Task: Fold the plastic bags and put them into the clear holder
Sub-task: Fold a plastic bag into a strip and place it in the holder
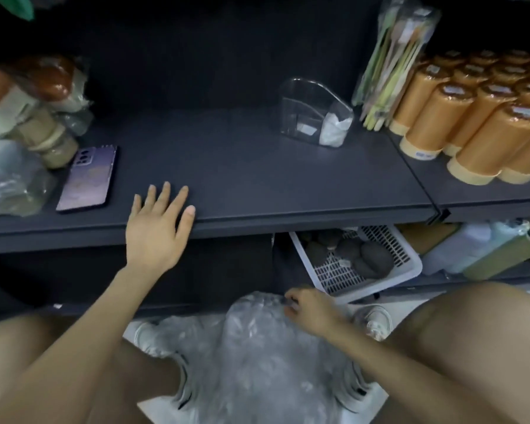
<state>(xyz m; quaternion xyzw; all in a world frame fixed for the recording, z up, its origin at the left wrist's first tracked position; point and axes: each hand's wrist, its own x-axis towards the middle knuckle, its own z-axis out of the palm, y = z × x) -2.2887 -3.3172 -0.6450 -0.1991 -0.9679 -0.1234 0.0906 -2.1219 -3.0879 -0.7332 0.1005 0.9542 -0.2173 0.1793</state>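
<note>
Two bare knees frame a single heap of clear crumpled bags (257, 347) on the floor, lying between two pale shoes (147, 338); how many bags are in the heap cannot be told. The right grip (312, 310) is curled at the heap's far top and pinches the plastic there. Just beyond it, under the shelf (257, 179), one white basket (410, 267) holds several dark stones (377, 258). The left grip (156, 234) is open, with all five fingers spread flat on the shelf's front edge, holding nothing. One phone (88, 179) lies face down just left of it. Farther back and well to the right stands one clear holder (306, 111) with one folded white bag (334, 130) in its front compartment. Over ten orange rolls (487, 133) stand beside it.
</note>
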